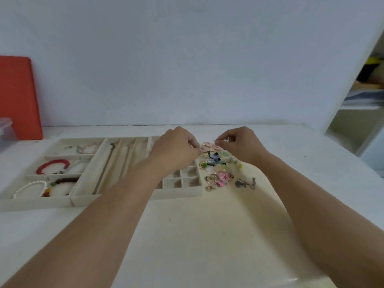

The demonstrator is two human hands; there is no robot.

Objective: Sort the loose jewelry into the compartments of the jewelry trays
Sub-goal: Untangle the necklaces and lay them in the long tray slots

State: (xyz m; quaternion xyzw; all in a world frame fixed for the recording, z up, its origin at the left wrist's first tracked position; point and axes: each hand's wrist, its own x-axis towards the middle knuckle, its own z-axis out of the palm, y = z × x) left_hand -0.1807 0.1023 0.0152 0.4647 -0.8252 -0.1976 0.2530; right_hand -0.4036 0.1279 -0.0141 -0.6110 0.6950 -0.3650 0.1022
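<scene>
Cream jewelry trays (133, 199) lie side by side on the white table. The left one holds a red bracelet (53, 165), a pearl bracelet (29, 189) and a dark red bracelet (66, 180). The middle has long slots, the right a grid of small cells (182, 179). A pile of loose jewelry (218, 165) lies just right of the trays: pink flower pieces, gold rings, green beads, a grey metal piece (245, 182). My left hand (176, 148) hovers over the grid's far end, fingers pinched. My right hand (241, 145) is over the pile's far edge, fingertips pinched; anything held is too small to make out.
A red board (18, 96) leans on the wall at the far left, with a clear plastic box (6, 132) in front of it. White shelving (357, 113) stands at the right. A cream mat (207, 235) covers the near table.
</scene>
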